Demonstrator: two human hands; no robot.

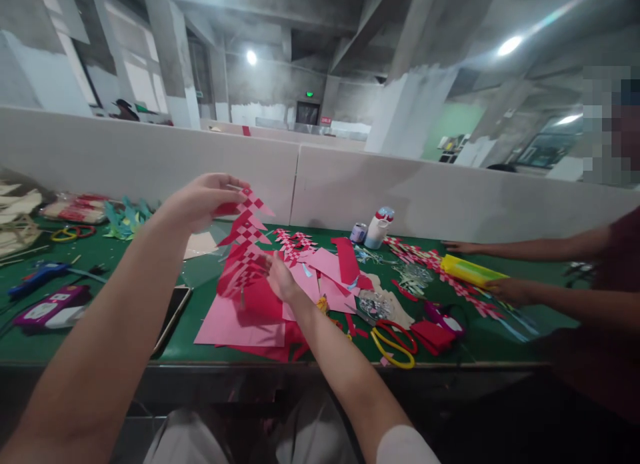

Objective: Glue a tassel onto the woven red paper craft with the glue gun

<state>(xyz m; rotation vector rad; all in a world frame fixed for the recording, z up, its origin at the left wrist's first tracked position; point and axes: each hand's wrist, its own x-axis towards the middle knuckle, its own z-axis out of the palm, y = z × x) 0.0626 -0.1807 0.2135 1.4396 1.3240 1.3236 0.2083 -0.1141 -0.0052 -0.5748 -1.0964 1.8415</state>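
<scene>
My left hand (213,196) is raised over the table, its fingers closed on the top of a woven red-and-pink paper chain (249,232). The chain hangs down in a checkered pattern with pointed tips at its sides. Beside its lower part is my right hand (281,279), fingers stretched out; whether they touch the paper is unclear. Below lie pink paper sheets (240,325) and red paper. More woven paper strips (296,243) rest behind them. Scissors with red and yellow handles (393,344) lie right of my right forearm.
A co-worker's hands (510,291) are at the right, one on a yellow package (470,271). A white bottle (380,227) and a small can (358,233) stand by the partition (350,184). A phone (173,321) and a purple glue-gun-like device (53,307) lie left.
</scene>
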